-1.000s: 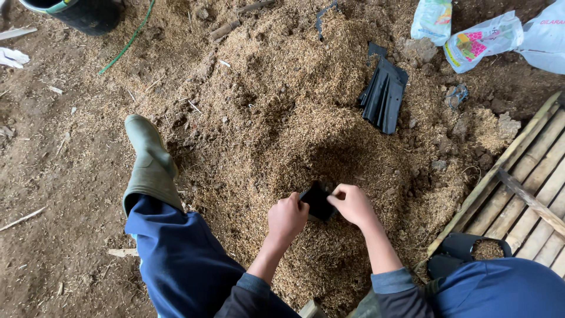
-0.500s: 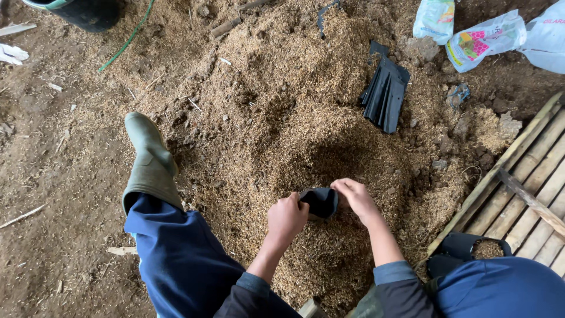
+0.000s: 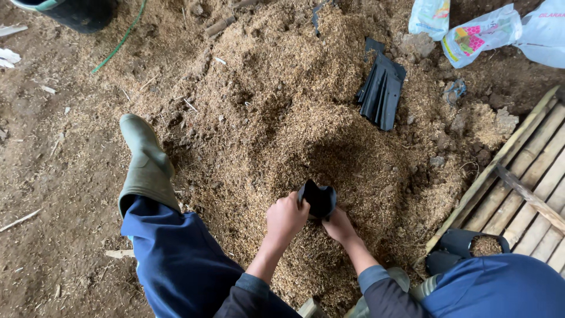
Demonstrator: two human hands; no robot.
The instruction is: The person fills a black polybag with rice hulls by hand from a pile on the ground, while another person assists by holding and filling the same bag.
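Since the earlier frame the small black plastic planting bag [image 3: 318, 199] has been lifted upright, mouth open, and the right hand [image 3: 338, 227] has slid beneath it. The left hand [image 3: 286, 217] grips its left rim, fingers curled tight; the right hand's fingers are hidden under it. It sits on the coarse tan sawdust heap [image 3: 276, 106]. Far right lies a stack of flat black bags [image 3: 381, 91]; a green rubber boot [image 3: 144, 159] stands left.

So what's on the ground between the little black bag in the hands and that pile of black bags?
Only the husk heap, as the head view shows. The black bag and the bag pile sit apart, with nothing else lying there.
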